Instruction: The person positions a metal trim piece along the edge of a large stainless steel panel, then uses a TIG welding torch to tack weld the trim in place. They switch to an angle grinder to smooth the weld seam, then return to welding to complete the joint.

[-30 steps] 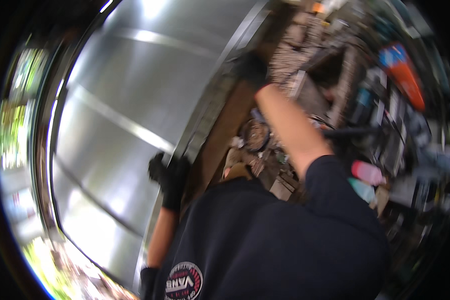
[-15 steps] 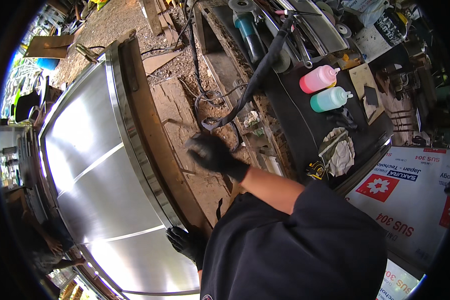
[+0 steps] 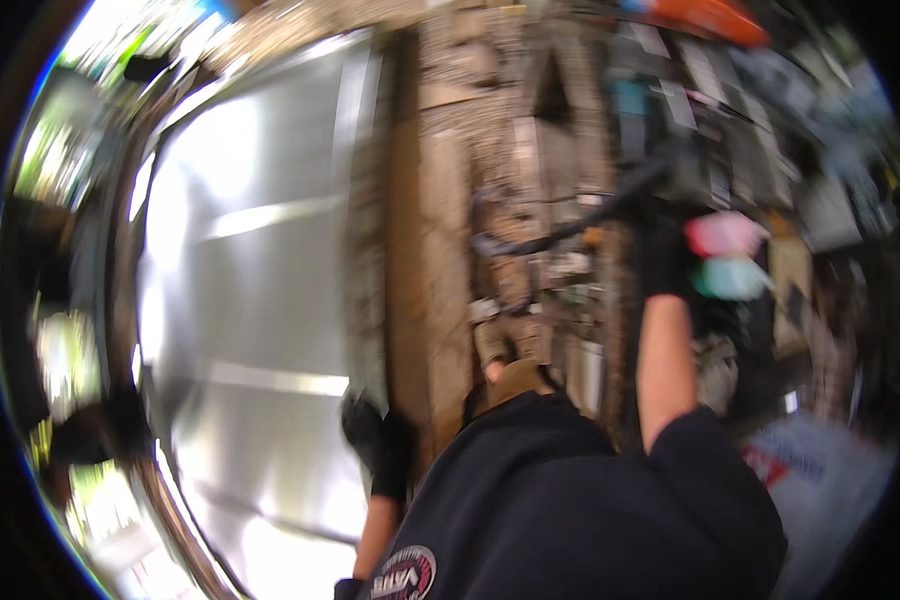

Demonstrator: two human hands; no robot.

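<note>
Motion blurs the whole view. My left hand (image 3: 377, 432), in a black glove, rests on the near right edge of a large brushed steel panel (image 3: 270, 320). Its fingers lie out against the edge, apparently around nothing. My right hand (image 3: 662, 245), also black-gloved, reaches over the dark workbench on the right, close to the black-wrapped cable (image 3: 580, 232). Just right of it are a pink squeeze bottle (image 3: 727, 235) and a green squeeze bottle (image 3: 732, 279). The right fingers are smeared into the dark bench top, so whether they touch anything is hidden.
A brown beam (image 3: 406, 220) runs along the panel's right side. Between panel and bench lie wooden planks (image 3: 445, 220) and rubble, with a foot (image 3: 493, 345) among them. Blurred tools (image 3: 680, 105) and an orange object (image 3: 710, 18) are at the bench's far end.
The view has swung, and everything is more blurred. My right hand has moved from above the planks rightward over the bench, near the bottles. My left hand stays at the panel's edge.
</note>
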